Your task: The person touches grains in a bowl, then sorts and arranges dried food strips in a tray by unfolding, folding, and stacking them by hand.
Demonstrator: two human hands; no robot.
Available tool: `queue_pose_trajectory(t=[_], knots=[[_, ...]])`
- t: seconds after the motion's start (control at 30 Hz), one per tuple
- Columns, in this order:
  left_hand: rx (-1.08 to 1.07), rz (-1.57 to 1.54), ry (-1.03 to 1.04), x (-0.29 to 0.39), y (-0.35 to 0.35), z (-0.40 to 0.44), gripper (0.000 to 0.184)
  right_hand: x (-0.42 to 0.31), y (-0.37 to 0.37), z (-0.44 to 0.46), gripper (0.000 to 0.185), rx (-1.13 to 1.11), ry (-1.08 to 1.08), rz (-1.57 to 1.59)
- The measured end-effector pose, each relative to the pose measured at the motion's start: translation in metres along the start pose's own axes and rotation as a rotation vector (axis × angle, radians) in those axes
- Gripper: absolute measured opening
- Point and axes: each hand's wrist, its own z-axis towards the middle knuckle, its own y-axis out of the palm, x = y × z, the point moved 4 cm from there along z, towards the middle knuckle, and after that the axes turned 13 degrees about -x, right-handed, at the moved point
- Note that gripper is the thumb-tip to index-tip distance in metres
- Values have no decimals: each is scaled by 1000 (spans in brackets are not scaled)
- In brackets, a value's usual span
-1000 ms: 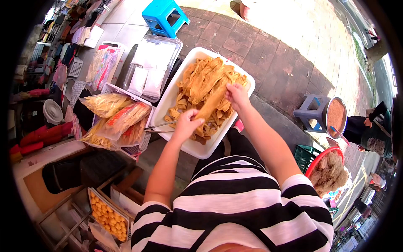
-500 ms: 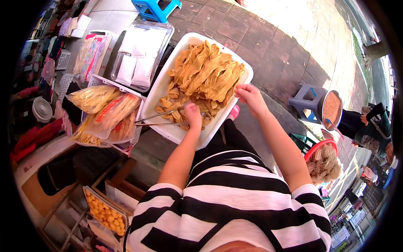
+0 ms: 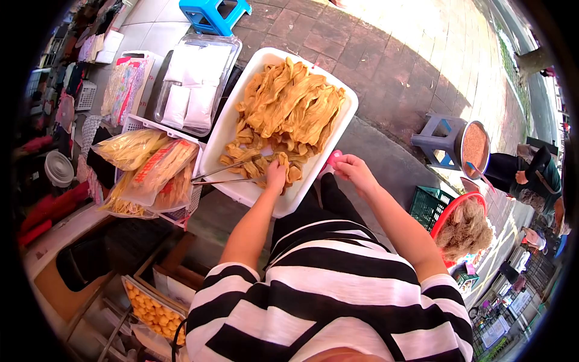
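Observation:
Brown, limp strips [image 3: 292, 105] lie heaped in a white rectangular tray [image 3: 212, 145], with smaller folded pieces at its lower left part. My left hand [image 3: 277, 175] is over the near end of the tray, its fingers closed on one of these brown pieces. Outside the tray's right edge is my right hand [image 3: 356, 171], fingers bent together; whether anything is between them is too small to tell. A pair of long metal tongs [image 3: 226, 180] lies across the tray's left rim, beside my left hand.
Bagged yellow strips [image 3: 136, 148] fill a basket on the left. Behind are a lidded tray of white packets [image 3: 196, 72] and a blue stool [image 3: 214, 15]. On the right are a grey stool [image 3: 437, 142] with a bowl, a red basin [image 3: 443, 226] and another person [image 3: 528, 172].
My hands have let go of the strip held between them and moved apart. My left hand has come down onto the near pieces; my right hand has drawn back outside the tray.

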Motion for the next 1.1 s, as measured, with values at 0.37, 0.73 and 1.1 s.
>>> queue_pose_trajectory(t=[0.37,0.73,1.1], knots=[[-698,-440,100,104,4,-105,21,-38,84,19,18,-71,-355,-165],[-739,-445,-28,107,9,-130,27,-52,65,-6,15,-79,-389,126],[-573,-647,175,145,11,-151,21,-127,48,-35,19,-39,-532,-74]])
